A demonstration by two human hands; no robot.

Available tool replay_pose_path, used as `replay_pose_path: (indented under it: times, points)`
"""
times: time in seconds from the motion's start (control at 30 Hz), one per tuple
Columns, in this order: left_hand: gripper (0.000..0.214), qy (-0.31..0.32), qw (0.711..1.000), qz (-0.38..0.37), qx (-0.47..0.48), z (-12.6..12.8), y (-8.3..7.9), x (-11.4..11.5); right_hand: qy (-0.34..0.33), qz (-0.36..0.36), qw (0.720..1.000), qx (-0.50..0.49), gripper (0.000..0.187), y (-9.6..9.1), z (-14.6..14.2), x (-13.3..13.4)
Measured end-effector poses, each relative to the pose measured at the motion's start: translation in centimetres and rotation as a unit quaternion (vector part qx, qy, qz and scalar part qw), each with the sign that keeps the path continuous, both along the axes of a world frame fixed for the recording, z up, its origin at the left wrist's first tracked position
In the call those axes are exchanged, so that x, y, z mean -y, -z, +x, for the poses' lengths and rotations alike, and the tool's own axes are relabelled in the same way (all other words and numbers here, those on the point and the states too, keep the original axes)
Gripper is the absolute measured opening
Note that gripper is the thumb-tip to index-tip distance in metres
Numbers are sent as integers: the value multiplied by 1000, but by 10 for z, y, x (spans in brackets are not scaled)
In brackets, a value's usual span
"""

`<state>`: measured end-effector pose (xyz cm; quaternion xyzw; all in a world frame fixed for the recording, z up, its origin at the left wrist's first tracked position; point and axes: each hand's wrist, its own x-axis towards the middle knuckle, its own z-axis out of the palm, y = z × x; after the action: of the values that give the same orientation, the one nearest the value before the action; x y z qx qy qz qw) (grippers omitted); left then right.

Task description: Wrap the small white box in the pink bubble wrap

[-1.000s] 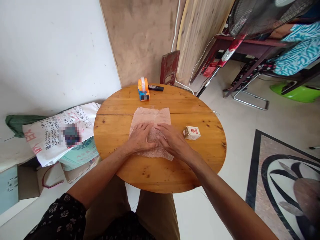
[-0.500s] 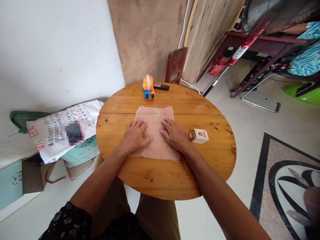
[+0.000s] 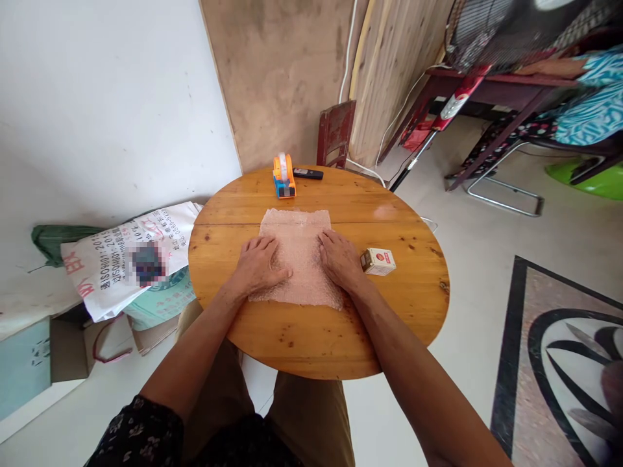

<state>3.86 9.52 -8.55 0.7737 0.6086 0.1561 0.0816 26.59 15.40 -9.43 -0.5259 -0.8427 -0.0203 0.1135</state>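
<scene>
Moved since a second ago: your two hands, then meeting at the middle of the sheet, are now lying apart, one toward each side edge.

- Your left hand (image 3: 256, 266): lying palm down on the left part of the sheet, fingers spread and flat, clasping nothing.
- Your right hand (image 3: 341, 259): lying palm down on the right part, fingers likewise stretched out, holding nothing.
- Pinkish translucent bubble-wrap sheet (image 3: 298, 243): lying flat under both palms, about the centre of the table, its far edge free.
- Round varnished wooden table (image 3: 311, 337): carrying everything listed here, its near rim above your knees.
- Small white-and-red cardboard box (image 3: 378, 261): sitting just beside your right hand, off the sheet.
- White printed sack (image 3: 126, 256): leaning on the floor left of the table.
- Orange-and-blue tape dispenser (image 3: 283, 176): standing at the far rim, well beyond the sheet.
- Slim black handheld device (image 3: 307, 174): lying just right of the dispenser.
- Dark red wooden chair (image 3: 335, 133): standing behind the table.

Risks, as judged: the sheet is looking light and the tabletop glossy, so uneven pressure from you could be sliding or creasing it; any further outward sweep of your right hand could be nudging the box toward the rim.
</scene>
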Motion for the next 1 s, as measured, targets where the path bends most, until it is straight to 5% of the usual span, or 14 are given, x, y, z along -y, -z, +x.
replay_pose_path:
  times: [0.37,0.63,0.83,1.0]
  points:
    - [71,6,999,39,4,-3,4,-1,9,5,1000,6,40,-1,0,-1]
    - [72,143,990,11,-11,6,5,2,6,12,1000,-5,41,-3,0,1]
    - [81,141,990,-3,-15,6,9,0,19,10,1000,-5,41,-2,0,-1]
    - [82,140,990,4,-2,7,8,0,-4,12,1000,-28,40,-21,-1,4]
